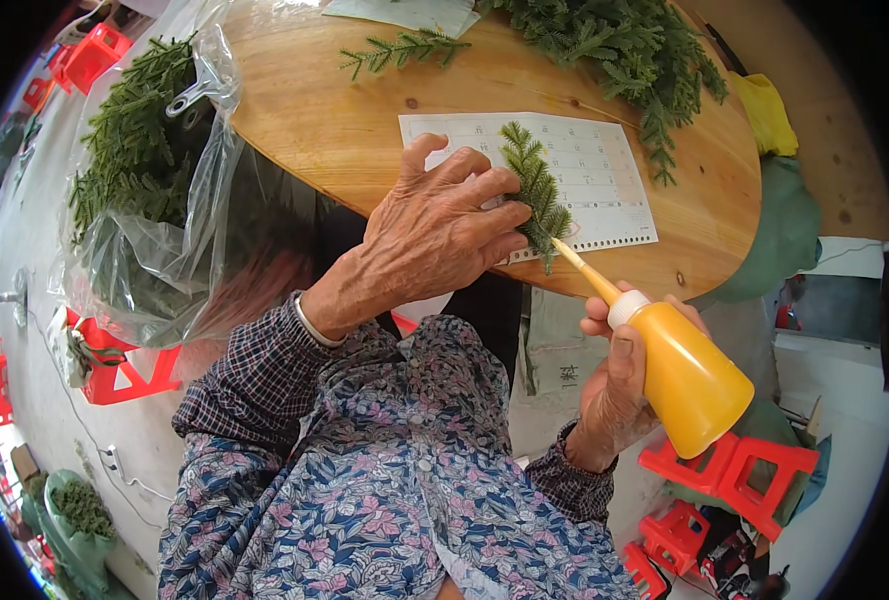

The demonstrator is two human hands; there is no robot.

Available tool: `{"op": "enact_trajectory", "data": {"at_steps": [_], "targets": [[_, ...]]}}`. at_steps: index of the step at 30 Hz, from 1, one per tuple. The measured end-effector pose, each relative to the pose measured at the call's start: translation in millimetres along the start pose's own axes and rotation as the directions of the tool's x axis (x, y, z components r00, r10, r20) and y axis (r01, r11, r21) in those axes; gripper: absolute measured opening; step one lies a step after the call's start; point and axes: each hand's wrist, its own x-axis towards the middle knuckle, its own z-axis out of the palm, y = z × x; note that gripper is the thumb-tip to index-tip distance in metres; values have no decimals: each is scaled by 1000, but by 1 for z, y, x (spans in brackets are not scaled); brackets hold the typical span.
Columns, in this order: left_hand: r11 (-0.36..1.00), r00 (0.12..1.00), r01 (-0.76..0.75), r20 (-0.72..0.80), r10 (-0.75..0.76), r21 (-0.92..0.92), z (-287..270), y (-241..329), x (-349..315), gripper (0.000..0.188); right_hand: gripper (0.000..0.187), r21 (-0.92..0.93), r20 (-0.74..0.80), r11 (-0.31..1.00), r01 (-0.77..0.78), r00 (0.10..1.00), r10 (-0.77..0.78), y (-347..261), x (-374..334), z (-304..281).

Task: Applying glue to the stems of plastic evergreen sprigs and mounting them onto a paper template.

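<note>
My left hand [439, 225] is closed, its thumb and forefinger against a short green needle-leaf sprig [534, 185] and its other fingers bent. The sprig lies over a white printed calendar sheet [604, 190] on the wooden table. My right hand [619, 385] is wrapped round a yellow squeeze bottle [694, 375] with a white collar and a long tapered nozzle. The bottle is tilted, its nozzle tip at the lower part of the sprig. My left fingers hide part of the sheet and the sprig's left edge.
A pile of green sprigs [614, 50] lies at the table's far side, with a single sprig [404, 50] to its left. A clear plastic bag [179, 250] of greenery hangs by the left table edge, near a metal clip [192, 97]. Red stools [734, 475] stand at lower right.
</note>
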Motion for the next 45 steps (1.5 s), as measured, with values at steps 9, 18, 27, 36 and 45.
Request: {"op": "enact_trajectory", "data": {"at_steps": [9, 18, 27, 36, 45], "targets": [[1000, 1000, -3, 6, 3, -3, -1, 0, -1, 14, 44, 31, -19, 999, -38, 999, 38, -10, -3, 2], [1000, 1000, 1, -1, -1, -4, 1, -1, -1, 15, 43, 13, -3, 999, -30, 1000, 30, -9, -5, -4], [1000, 1000, 11, 9, -11, -5, 1, -1, -2, 16, 43, 33, 29, 999, -40, 999, 39, -10, -7, -10], [1000, 1000, 15, 14, -15, -1, 0, 0, -2, 15, 44, 7, 9, 998, -70, 998, 70, -17, -11, -10], [1000, 1000, 15, -4, -15, -1, 1, 1, -1, 14, 44, 1, -9, 996, -92, 996, 92, -18, -16, -13]]}}
